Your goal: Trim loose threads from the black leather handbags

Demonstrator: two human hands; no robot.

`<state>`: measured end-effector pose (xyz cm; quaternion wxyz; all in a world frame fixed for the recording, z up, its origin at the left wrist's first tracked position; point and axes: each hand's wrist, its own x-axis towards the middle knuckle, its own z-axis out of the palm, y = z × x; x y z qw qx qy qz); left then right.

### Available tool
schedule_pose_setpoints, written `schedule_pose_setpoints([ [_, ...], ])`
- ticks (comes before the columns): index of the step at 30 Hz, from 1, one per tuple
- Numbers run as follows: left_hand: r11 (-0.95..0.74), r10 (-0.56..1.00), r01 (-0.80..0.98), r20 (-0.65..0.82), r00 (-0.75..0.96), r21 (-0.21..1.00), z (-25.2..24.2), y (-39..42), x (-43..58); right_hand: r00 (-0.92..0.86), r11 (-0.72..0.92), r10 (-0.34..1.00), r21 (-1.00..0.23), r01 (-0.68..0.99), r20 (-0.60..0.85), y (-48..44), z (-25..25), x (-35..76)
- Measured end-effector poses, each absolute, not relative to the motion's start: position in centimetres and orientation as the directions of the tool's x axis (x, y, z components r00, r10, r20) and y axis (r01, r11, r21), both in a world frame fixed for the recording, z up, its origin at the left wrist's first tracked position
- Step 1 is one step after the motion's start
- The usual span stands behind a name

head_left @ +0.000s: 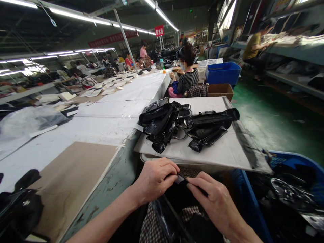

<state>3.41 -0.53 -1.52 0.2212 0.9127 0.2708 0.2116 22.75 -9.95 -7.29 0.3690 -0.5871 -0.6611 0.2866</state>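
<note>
Over my lap, my left hand (158, 179) pinches the edge of a black bag (180, 194) between thumb and fingers. My right hand (212, 194) grips the same edge a little to the right. Between the two hands a small pale patch shows at the edge, too small to name. The bag's lower part hangs dark in my lap against checked cloth, and its full shape is hidden. Ahead of my hands, several glossy black bags (164, 123) with handles lie heaped on a white-covered board (217, 153).
A long white-covered table (111, 116) runs along the left, with brown board (83, 168) and black pieces (19, 206) on it. At right stands a blue basket (249, 199) of black items. A co-worker (188, 81) sits ahead, near a blue bin (222, 72) and a cardboard box (220, 91).
</note>
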Motion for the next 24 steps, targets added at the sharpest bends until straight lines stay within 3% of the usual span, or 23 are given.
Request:
schedule_pose_setpoints([
  [5,-0.684,0.651,0.422,0.236,0.722,0.594,-1.1,-1.2,3.2,-0.113,0.24,0.97,-0.816,0.526,0.213,-9.9,-6.9,22.6],
  [9,-0.681,0.649,0.41,0.24,0.722,0.606,-0.5,-2.1,3.1,-0.247,0.222,0.964,-0.794,0.566,0.094,-9.4,-5.2,23.1],
  [13,-0.717,0.62,0.396,0.266,0.738,0.574,-0.2,-2.8,3.2,-0.345,0.204,0.938,-0.87,0.449,0.041,-8.4,-3.5,22.7],
  [16,-0.708,0.633,0.424,0.241,0.736,0.564,0.0,-3.1,3.3,-0.331,0.227,0.94,-0.883,0.411,0.087,-7.5,-3.5,21.7],
  [24,-0.593,0.778,0.605,0.185,0.6,0.532,0.7,-3.6,2.2,-0.189,0.297,0.954,-0.802,0.518,0.232,-7.2,-5.1,20.8],
])
